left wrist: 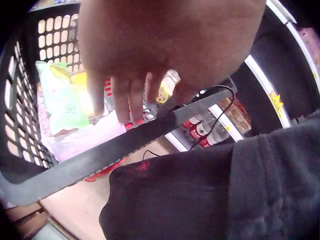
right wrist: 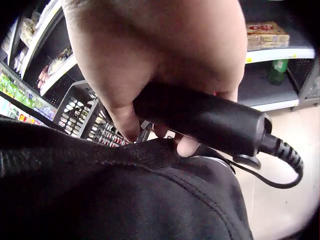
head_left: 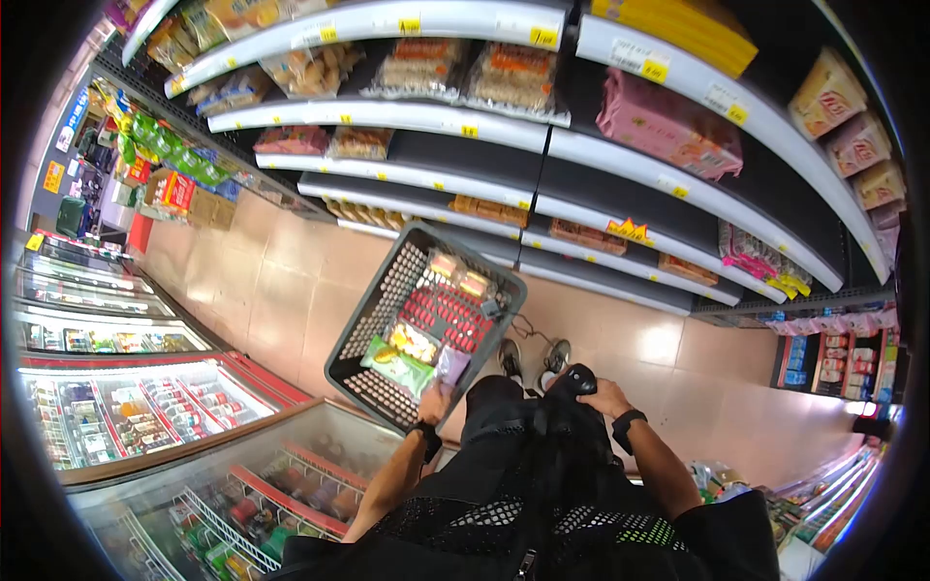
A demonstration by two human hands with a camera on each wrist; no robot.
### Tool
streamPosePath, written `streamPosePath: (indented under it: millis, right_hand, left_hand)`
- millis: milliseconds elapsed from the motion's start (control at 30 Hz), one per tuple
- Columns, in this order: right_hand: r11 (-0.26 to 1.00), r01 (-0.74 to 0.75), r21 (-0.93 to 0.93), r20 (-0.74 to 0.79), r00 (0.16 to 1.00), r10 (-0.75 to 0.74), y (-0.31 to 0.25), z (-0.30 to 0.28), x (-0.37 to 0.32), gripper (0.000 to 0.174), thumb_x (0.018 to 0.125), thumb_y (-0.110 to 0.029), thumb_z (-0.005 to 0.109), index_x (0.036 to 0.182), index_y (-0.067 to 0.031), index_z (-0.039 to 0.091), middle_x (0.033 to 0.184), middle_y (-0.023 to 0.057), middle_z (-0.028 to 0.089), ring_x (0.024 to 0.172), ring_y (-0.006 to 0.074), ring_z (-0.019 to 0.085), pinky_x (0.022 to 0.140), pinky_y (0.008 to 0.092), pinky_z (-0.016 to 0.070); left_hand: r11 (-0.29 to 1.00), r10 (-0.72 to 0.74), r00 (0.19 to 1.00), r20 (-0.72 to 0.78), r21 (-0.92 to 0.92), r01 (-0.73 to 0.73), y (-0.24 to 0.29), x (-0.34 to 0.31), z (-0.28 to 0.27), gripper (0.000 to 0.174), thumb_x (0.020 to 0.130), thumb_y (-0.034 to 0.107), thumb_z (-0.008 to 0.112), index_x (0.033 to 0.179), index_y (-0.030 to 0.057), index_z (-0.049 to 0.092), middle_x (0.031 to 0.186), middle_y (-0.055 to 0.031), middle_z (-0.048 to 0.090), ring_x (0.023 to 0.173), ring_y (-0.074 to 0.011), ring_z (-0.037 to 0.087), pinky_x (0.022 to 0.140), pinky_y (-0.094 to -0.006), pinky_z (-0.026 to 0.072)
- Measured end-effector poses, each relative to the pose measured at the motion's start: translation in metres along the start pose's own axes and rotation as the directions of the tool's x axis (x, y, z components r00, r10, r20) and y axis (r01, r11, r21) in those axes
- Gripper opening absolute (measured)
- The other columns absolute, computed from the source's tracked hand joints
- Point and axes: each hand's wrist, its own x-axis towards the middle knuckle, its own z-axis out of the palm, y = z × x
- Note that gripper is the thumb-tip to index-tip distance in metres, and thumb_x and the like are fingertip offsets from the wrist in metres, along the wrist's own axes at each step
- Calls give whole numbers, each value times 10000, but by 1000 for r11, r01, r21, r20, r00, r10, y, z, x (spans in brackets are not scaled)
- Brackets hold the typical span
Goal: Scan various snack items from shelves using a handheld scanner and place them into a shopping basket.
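A dark grey plastic shopping basket [head_left: 351, 334] with perforated walls is in front of my legs. In it lie a green package [head_left: 394, 368], a pale purple package [head_left: 452, 366], a yellow-and-white package [head_left: 415, 341] and some clear packs [head_left: 459, 276] at the far end. My left hand [head_left: 436, 402] is over the basket's near side. Its fingers [left wrist: 136, 97] stretch down inside the rim, the tips close to the purple package. Beside my thigh, my right hand [head_left: 603, 398] grips a black handheld device [right wrist: 210, 120] with a cable at its end, fingers curled round it.
Shelves [head_left: 465, 131] of packaged food curve across the front. Glass-topped freezers [head_left: 145, 407] line the left side, near the basket. Tiled floor [head_left: 262, 261] lies between them, with my shoes [head_left: 554, 356] beside the basket. A thin cable [head_left: 528, 329] hangs near the basket's right corner.
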Motion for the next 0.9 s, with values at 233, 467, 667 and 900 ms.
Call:
streamPosePath:
  millis: [233, 467, 667, 900]
  right_hand:
    - [996, 49, 69, -201, 979, -34, 12, -12, 14, 471, 650, -345, 736, 1015, -57, 661, 996, 189, 661, 976, 334, 619, 865, 374, 480]
    - [921, -36, 387, -282, 947, 156, 54, 15, 18, 399, 694, -288, 711, 978, -14, 656, 862, 175, 678, 824, 300, 656, 748, 364, 498]
    - [931, -114, 347, -250, 945, 209, 55, -4, -8, 413, 670, -279, 721, 985, -21, 650, 873, 162, 678, 818, 276, 658, 741, 356, 501]
    - [989, -48, 140, -255, 963, 83, 55, 11, 2, 418, 705, -294, 676, 1038, -45, 632, 972, 208, 652, 970, 368, 607, 836, 414, 479]
  left_hand:
    - [997, 69, 983, 170, -54, -61, -1, -14, 8, 517, 852, 347, 576, 1226, -2, 499, 1154, -232, 587, 1087, -377, 552, 924, -422, 434]
    - [998, 68, 989, 130, -5, -68, -21, -12, 12, 422, 887, 319, 535, 1180, 16, 526, 1023, -181, 651, 924, -301, 632, 803, -359, 478]
    - [999, 17, 982, 188, -32, -11, -29, 4, 15, 420, 893, 300, 516, 1195, 9, 516, 991, -152, 666, 893, -268, 634, 781, -346, 476]
    - [1000, -14, 965, 261, 21, 9, 4, 1, -4, 482, 876, 375, 524, 1222, 40, 511, 1119, -188, 618, 1068, -341, 572, 898, -412, 439]
